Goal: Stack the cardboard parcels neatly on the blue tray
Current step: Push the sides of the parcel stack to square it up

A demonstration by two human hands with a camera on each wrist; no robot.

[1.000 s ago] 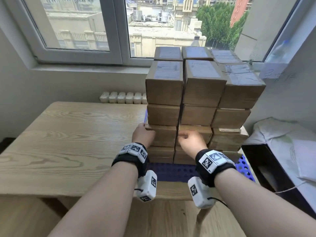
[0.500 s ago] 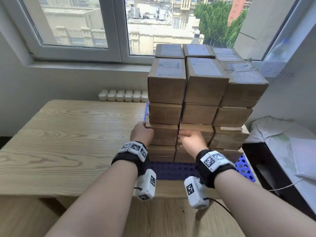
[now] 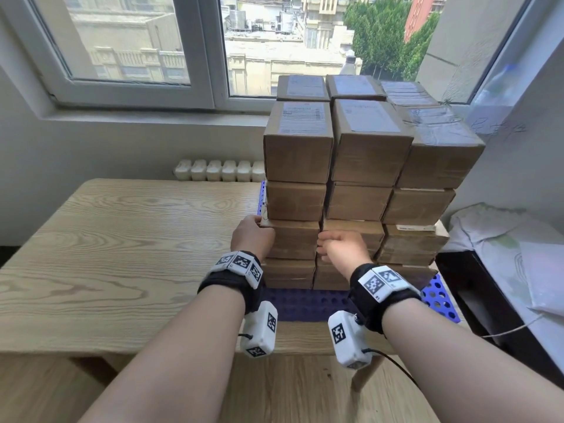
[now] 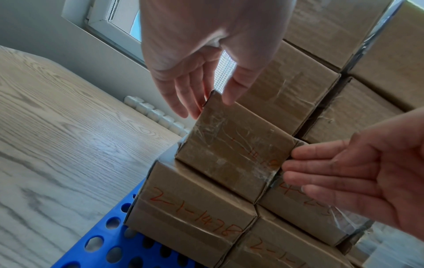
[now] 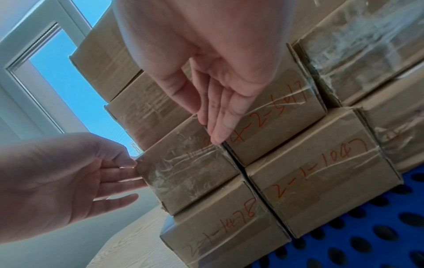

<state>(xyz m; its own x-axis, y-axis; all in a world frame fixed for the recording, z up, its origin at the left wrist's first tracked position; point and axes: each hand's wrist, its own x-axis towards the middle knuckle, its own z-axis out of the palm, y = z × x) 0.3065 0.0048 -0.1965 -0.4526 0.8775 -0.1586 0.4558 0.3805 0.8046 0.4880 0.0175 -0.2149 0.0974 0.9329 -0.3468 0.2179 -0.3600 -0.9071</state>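
Cardboard parcels stand stacked on the blue perforated tray [image 3: 439,297], three columns wide and several layers high, with a second row behind. Both hands are on one taped parcel [image 3: 293,239] in the front left column, second layer from the bottom. My left hand [image 3: 251,236] lays straight fingers on its left side, thumb at its front corner [image 4: 211,103]. My right hand [image 3: 338,248] touches its right edge with straight fingertips [image 5: 218,139], at the gap to the middle column. This parcel [image 4: 231,152] sits slightly skewed on the one below [image 4: 192,217].
The tray sits at the right end of a wooden table [image 3: 122,254] under a window [image 3: 131,50]. A white ribbed object [image 3: 218,170] lies behind the table. A wall [image 3: 534,148] stands close to the stack's right, with white cloth [image 3: 503,239] on a dark stand below.
Both hands stay on the same parcel, barely moving. The head view has shifted slightly.
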